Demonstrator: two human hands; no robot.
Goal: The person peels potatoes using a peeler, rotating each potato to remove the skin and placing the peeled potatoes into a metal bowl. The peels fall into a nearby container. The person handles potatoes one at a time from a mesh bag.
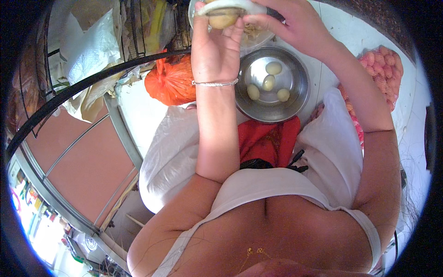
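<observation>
A potato (223,21), partly bare of skin, sits in the fingers of my left hand (216,52) at the top edge of the view. A peeler (232,5) with a white curved body and a dark part is held in my right hand (294,26), lying across the potato. Its blade contact is hard to make out. Beneath both hands is a pale container (261,39) with peelings (252,30) in it. Nearer to me stands a round stainless-steel bowl (299,107) holding several peeled potatoes (273,68).
An orange plastic bag (169,81) is tied up at the left, by a black wire rack (86,67) with bags on it. Mesh sacks of round produce (384,65) lie at the right. Red cloth (268,140) shows between my knees. A pinkish panelled cabinet (90,159) is at the left.
</observation>
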